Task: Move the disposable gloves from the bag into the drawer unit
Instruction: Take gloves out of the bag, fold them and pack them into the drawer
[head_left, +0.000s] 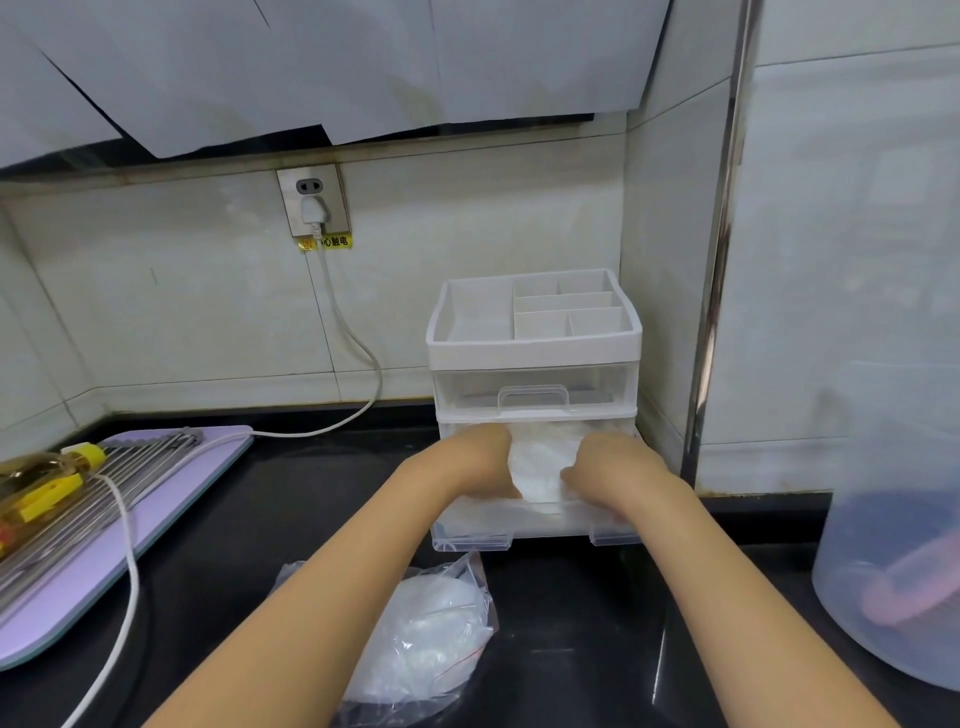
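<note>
A white and clear drawer unit (533, 348) stands on the black counter against the wall corner. Its lower drawer (540, 530) is pulled out. Inside it lies a bundle of translucent disposable gloves (540, 462). My left hand (480, 460) presses on the bundle's left side and my right hand (610, 470) on its right side, both with fingers curled onto the gloves. A clear plastic bag (431, 639) holding more whitish gloves lies on the counter in front of the unit, under my left forearm.
A lilac board (62, 597) with a metal rack and a yellow-capped oil bottle (47, 493) sits at the left. A white cable (124, 571) runs from the wall socket (311, 205) across it. A translucent tub (893, 571) stands at the right.
</note>
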